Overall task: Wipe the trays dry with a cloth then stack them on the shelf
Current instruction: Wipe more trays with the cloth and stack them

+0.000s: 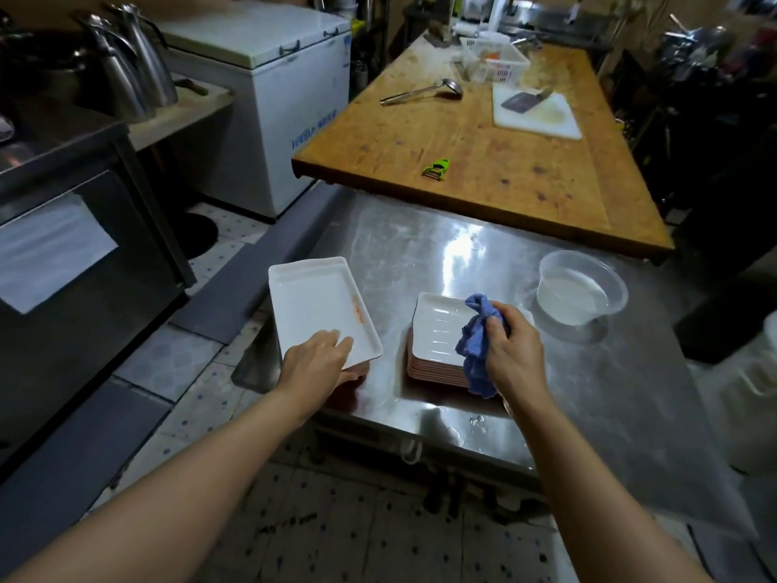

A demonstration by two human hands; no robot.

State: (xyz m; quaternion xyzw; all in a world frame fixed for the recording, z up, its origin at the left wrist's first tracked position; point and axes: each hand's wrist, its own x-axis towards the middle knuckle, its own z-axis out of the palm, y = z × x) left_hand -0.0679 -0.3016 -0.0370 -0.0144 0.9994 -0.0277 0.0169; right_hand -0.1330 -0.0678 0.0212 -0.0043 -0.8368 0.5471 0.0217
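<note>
A white rectangular tray (319,305) with an orange streak inside lies on top of a small stack at the left front edge of the stainless steel table (588,372). The left hand (317,363) grasps its near end, thumb on the rim and fingers below. Just beside it stands a second stack of trays (437,347), white on top with pink edges; the top one has ridges. Over it the right hand (515,351) is clenched around a crumpled blue cloth (477,347). A clear plastic bowl (582,288) with water stands near. Behind, a worn wooden worktop (483,153) carries a green peeler (437,167), a ladle (420,92) and a cleaver (525,101) on a white cutting board (538,119). The white chest freezer (269,98) has blue writing, too blurred to read.
</note>
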